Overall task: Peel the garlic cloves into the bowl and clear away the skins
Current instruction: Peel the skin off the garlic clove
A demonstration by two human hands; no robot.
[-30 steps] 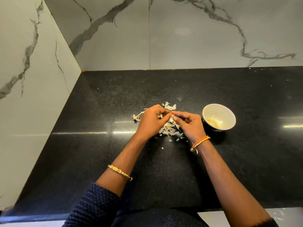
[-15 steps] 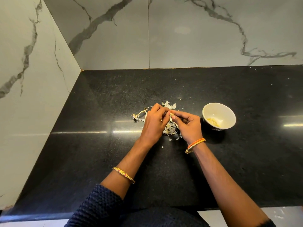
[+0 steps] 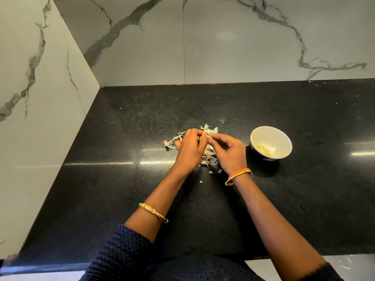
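Dark navy knitted sleeves (image 3: 121,248) are pushed up both forearms. A gold bangle (image 3: 153,212) circles the left forearm. Behind the right hand's fingers, an orange braided band (image 3: 239,172) and a gold bangle (image 3: 230,181) ring the wrist.

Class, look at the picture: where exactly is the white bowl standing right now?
In the head view the white bowl stands on the black counter, just right of the right hand and the skin pile.

- A shiny black stone counter (image 3: 304,199) lies under both hands and goes far out to the left and right of them.
- A white marble wall with grey lines (image 3: 243,41) stands up behind the hands, at the back edge of the counter.
- Another white marble wall with grey lines (image 3: 36,122) stands off to the left of the hands. The two walls meet in a corner.
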